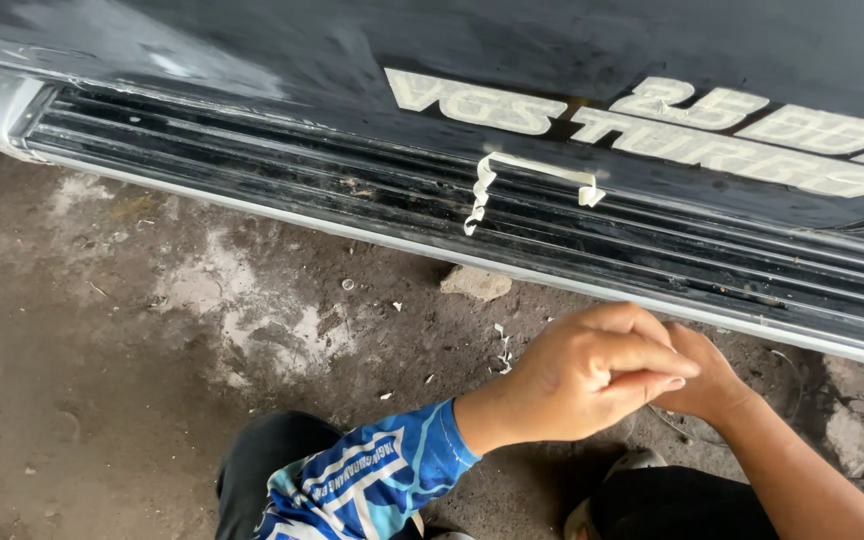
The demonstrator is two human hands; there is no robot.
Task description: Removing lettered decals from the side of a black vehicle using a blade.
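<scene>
Lettering removal, as far as the head view goes: we've got one strip of pale decal (512, 172) peeled partly off the black body panel (282, 60), hanging loose over the ribbed side step (252, 175) just under the big pale lettering (652, 125). The rest of those letters look fully stuck on, so we'd judge most of the peeling is left. A few pale scraps (503, 348) lie on the dirty concrete floor (102, 330).

Our left hand (592, 375) is curled into a loose fist over our right hand (707, 380), both well below the decal and off the car. Whether we're pinching a peeled bit between them, we can't tell, since the left covers the right's fingers. The lettering runs off the right edge.
</scene>
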